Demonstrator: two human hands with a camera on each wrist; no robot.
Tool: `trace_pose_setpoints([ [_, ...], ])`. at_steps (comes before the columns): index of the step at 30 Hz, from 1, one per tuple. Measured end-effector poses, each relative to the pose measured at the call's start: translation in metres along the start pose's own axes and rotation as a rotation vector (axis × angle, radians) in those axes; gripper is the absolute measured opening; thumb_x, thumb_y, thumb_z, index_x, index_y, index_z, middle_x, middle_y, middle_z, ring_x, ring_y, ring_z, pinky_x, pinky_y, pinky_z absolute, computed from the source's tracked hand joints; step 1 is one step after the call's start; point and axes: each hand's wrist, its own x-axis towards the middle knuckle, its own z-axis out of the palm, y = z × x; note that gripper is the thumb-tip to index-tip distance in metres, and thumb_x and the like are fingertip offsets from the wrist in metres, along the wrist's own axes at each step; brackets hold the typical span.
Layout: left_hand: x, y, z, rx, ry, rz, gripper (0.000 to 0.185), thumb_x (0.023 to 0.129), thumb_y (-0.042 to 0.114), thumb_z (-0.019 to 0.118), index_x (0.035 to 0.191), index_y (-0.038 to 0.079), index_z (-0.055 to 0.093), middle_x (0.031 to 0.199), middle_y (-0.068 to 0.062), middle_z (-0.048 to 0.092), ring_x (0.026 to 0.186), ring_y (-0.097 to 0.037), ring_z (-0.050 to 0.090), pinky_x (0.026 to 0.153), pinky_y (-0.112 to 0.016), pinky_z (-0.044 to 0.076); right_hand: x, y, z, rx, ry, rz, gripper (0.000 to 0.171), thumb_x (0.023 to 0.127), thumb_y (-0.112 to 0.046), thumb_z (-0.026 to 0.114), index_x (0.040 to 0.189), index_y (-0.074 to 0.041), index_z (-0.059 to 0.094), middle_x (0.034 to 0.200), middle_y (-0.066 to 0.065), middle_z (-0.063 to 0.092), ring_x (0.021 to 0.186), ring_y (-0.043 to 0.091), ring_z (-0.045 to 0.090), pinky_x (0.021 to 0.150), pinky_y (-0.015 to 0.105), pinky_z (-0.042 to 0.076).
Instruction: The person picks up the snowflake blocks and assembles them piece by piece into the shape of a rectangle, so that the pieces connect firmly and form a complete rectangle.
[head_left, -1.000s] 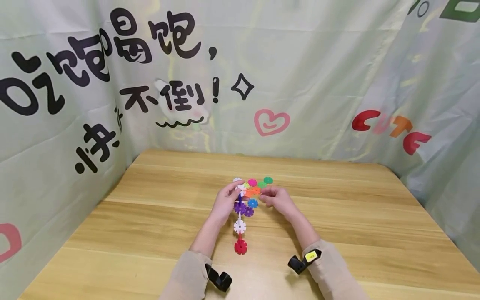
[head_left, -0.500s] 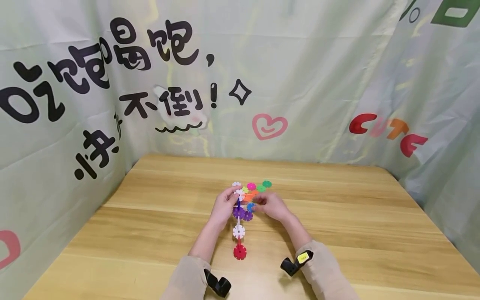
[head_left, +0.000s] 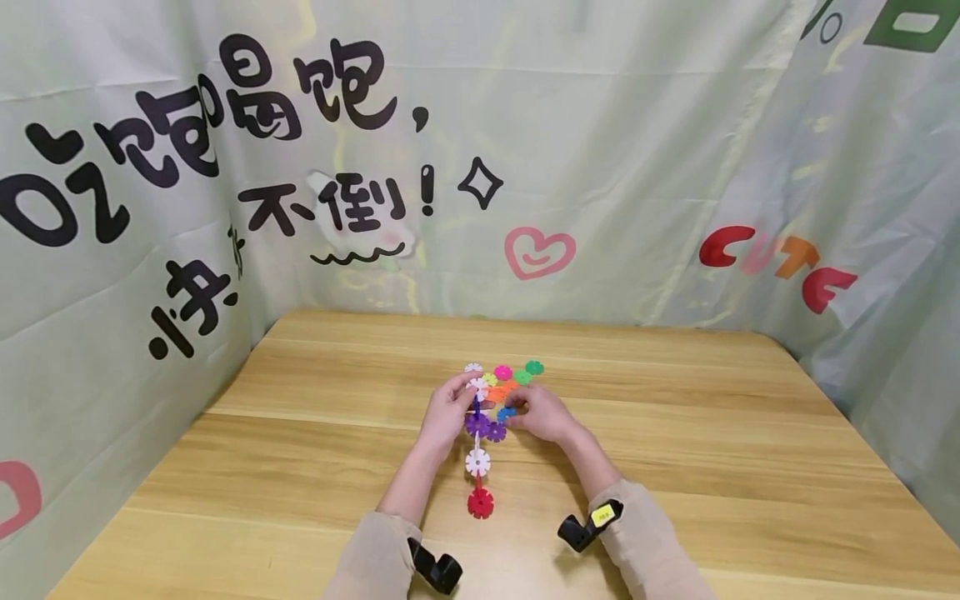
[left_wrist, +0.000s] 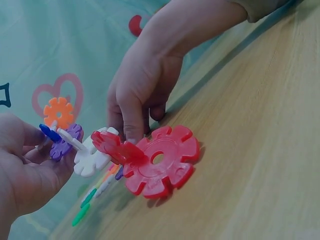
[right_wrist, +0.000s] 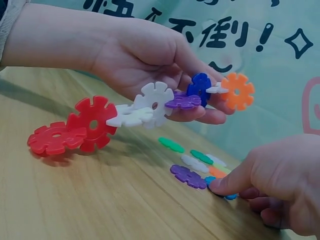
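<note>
The left hand [head_left: 447, 410] holds a chain of plastic snowflake discs [right_wrist: 150, 107] above the bench [head_left: 712, 467]. Its fingers [right_wrist: 200, 114] are curled under the far end of the chain, gripping it near a purple disc [right_wrist: 183, 101], a blue disc [right_wrist: 200, 85] and an orange disc [right_wrist: 237, 91]. From there the chain runs back toward the person through two white discs [right_wrist: 147, 107] to two red discs [left_wrist: 157, 162]; the last red disc sits low, at or just above the wood, and whether it touches cannot be told.

The right hand [right_wrist: 277, 182] is just beside the chain, on the side away from the left hand. Its fingers are bent downward, and one fingertip [right_wrist: 217, 186] presses a small blue disc [right_wrist: 220, 187] that lies flat on the bench. No finger curls round that disc.

Loose discs [right_wrist: 192, 162] lie on the bench beyond the chain's held end: a purple one just beside the pressed blue disc, then white, green and orange ones a little farther off. In the head view a pink disc [head_left: 502, 372] and a green disc [head_left: 534, 367] lie at the far edge of this group.

A pale green printed cloth [head_left: 600, 150] stands behind the bench and along both its sides.
</note>
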Motion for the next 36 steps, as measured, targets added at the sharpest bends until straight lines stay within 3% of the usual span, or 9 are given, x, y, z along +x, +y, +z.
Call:
trace_pose_setpoints([
  [7,0.014,-0.022,-0.002,-0.025,0.0,0.016,0.033,0.094,0.001,0.046,0.126,-0.001,0.053,0.132,-0.02,0.047,0.117,-0.029,0.047,0.101,-0.04,0.038,-0.002,0.003,-0.001,0.154,0.0,0.033,0.021,0.076,-0.001,0.073,0.092,-0.007,0.06,0.083,0.004,0.055,0.078,0.018,0.05,0.07,0.032,0.045],
  [11,0.02,-0.032,-0.003,-0.031,0.001,0.016,0.033,0.095,0.004,0.046,0.127,0.002,0.053,0.125,-0.018,0.052,0.104,-0.024,0.057,0.092,-0.034,0.045,-0.005,0.008,-0.003,0.205,0.018,0.001,0.021,0.077,0.003,0.069,0.092,-0.007,0.058,0.08,0.005,0.055,0.075,0.019,0.051,0.065,0.03,0.044],
  [14,0.02,-0.032,-0.003,-0.03,0.005,0.013,0.033,0.095,0.005,0.046,0.127,0.004,0.054,0.121,-0.016,0.055,0.093,-0.021,0.061,0.084,-0.028,0.049,-0.008,0.011,-0.004,0.224,0.027,-0.017,0.02,0.078,0.003,0.067,0.093,-0.007,0.058,0.08,0.004,0.057,0.076,0.018,0.053,0.066,0.03,0.046],
  [18,0.02,-0.031,-0.003,-0.019,0.013,0.011,0.032,0.095,0.005,0.047,0.126,0.005,0.054,0.122,-0.014,0.054,0.095,-0.016,0.058,0.085,-0.025,0.048,-0.011,0.013,-0.008,0.251,0.015,0.006,0.019,0.081,0.003,0.066,0.095,-0.007,0.058,0.081,0.004,0.059,0.077,0.018,0.054,0.067,0.03,0.046],
  [25,0.02,-0.032,-0.004,-0.078,-0.024,0.003,0.034,0.096,0.005,0.044,0.129,-0.001,0.048,0.114,-0.022,0.057,0.087,-0.024,0.065,0.085,-0.032,0.05,-0.014,0.018,-0.017,0.4,-0.008,0.036,0.017,0.086,0.006,0.059,0.101,0.0,0.055,0.078,0.01,0.057,0.063,0.019,0.055,0.051,0.027,0.049],
  [36,0.02,-0.033,-0.004,-0.07,-0.032,0.01,0.034,0.095,0.002,0.042,0.128,-0.004,0.048,0.112,-0.025,0.058,0.084,-0.021,0.066,0.077,-0.028,0.053,-0.015,0.005,-0.025,0.545,0.036,0.028,0.015,0.088,0.007,0.056,0.101,0.004,0.049,0.075,0.01,0.056,0.061,0.024,0.057,0.056,0.031,0.053],
])
